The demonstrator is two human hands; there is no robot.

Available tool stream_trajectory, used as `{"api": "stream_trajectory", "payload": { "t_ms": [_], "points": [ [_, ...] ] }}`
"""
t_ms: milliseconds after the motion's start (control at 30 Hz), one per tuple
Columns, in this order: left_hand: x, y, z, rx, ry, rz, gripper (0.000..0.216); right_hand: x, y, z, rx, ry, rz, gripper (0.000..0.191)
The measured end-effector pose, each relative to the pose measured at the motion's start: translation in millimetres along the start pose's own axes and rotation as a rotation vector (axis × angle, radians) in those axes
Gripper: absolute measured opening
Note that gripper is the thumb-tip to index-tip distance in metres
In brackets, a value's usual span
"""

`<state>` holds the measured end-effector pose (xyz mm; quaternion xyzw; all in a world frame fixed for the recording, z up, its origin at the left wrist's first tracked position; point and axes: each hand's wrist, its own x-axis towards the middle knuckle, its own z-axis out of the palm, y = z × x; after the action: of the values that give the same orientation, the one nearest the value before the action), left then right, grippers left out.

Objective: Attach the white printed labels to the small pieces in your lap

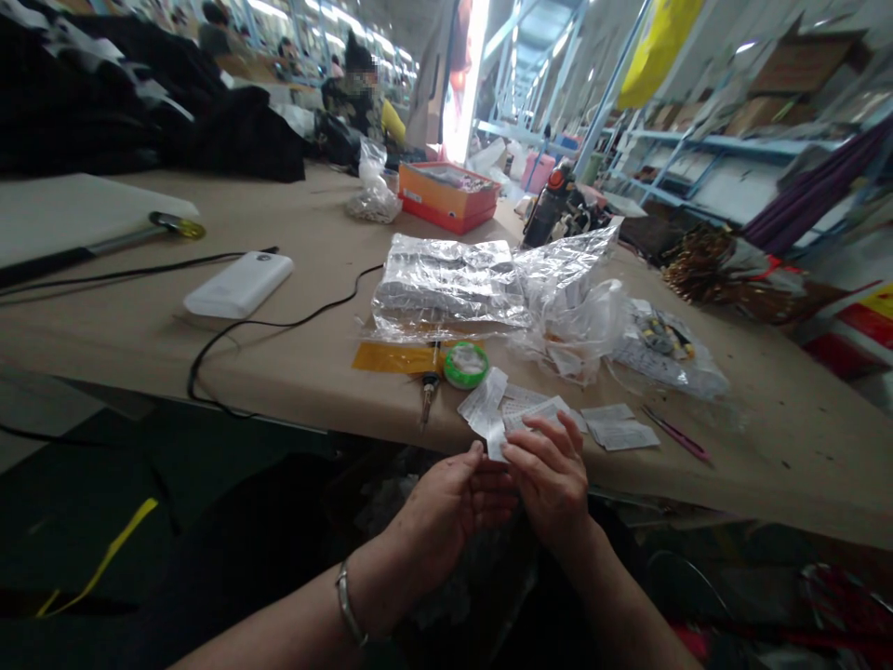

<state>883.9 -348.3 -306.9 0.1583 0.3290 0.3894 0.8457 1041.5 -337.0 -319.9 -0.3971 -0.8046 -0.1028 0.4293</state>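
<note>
Several white printed paper slips lie loosely overlapped at the table's front edge. One narrow slip reaches down over that edge, between my two hands. My right hand rests its spread fingertips on the slips, back of the hand up; its thumb is hidden. Just below the edge, my left hand is turned partly palm up, fingers loosely extended under my right hand and thumb near the narrow slip. I see nothing held in it. Left of the slips are a green-rimmed round tin and a soldering iron.
Behind the slips are silvery plastic packaging and clear bags. Pink-handled tweezers lie right. A black cable curves past a white power bank. An orange box stands farther back. A person sits beyond.
</note>
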Motion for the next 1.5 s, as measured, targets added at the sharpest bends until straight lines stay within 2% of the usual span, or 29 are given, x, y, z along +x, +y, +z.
{"api": "stream_trajectory", "payload": {
  "t_ms": [100, 233, 300, 400, 500, 667, 833, 900, 967, 1100, 1200, 1333, 1500],
  "points": [
    [-1.1, -1.5, 5.6, -0.110, 0.024, -0.001, 0.019, -13.4, -20.0, -11.7, 0.038, -0.058, -0.079, 0.014],
    [-0.6, -5.3, 9.1, -0.022, 0.043, 0.006, 0.007, -22.7, -28.5, -20.5, 0.077, -0.149, -0.087, 0.016],
    [-0.8, -6.5, 9.7, 0.059, 0.082, -0.004, 0.010, -20.7, -16.9, -21.2, 0.039, -0.150, -0.017, 0.025],
    [-2.1, -7.7, 9.4, 0.193, 0.157, -0.029, 0.013, -15.6, 10.5, -17.3, -0.165, -0.173, 0.138, 0.036],
    [-3.2, -9.6, 7.3, 0.268, 0.185, -0.025, 0.012, -16.0, 31.0, -11.1, -0.331, -0.246, 0.167, 0.034],
    [-2.3, -12.8, 5.0, 0.266, 0.227, -0.068, 0.012, -23.9, 39.5, -10.0, -0.340, -0.162, 0.085, 0.020],
    [-1.5, -10.3, 7.8, 0.277, 0.271, -0.098, 0.015, -24.1, 44.6, -15.6, -0.149, -0.059, 0.143, 0.017],
    [-1.4, -8.7, 8.7, 0.254, 0.273, -0.111, 0.016, -22.8, 41.5, -18.9, -0.075, 0.012, 0.158, 0.018],
    [-1.3, -7.8, 8.9, 0.213, 0.250, -0.127, 0.016, -21.8, 31.1, -22.1, 0.001, 0.047, 0.107, 0.019],
    [0.1, -9.6, 6.7, 0.071, 0.126, -0.091, 0.012, -24.7, -2.6, -22.4, 0.162, -0.098, -0.079, 0.017],
    [1.1, -12.8, 4.0, -0.026, 0.114, -0.071, 0.008, -30.8, -20.3, -17.2, 0.191, -0.205, -0.135, 0.015],
    [0.0, -15.4, 2.4, -0.071, 0.116, -0.081, 0.006, -35.5, -25.1, -14.4, 0.190, -0.248, -0.142, 0.014],
    [-1.6, -15.6, 2.9, -0.020, 0.089, -0.077, 0.006, -34.9, -24.2, -18.9, 0.213, -0.258, -0.150, 0.014]
  ]
}}
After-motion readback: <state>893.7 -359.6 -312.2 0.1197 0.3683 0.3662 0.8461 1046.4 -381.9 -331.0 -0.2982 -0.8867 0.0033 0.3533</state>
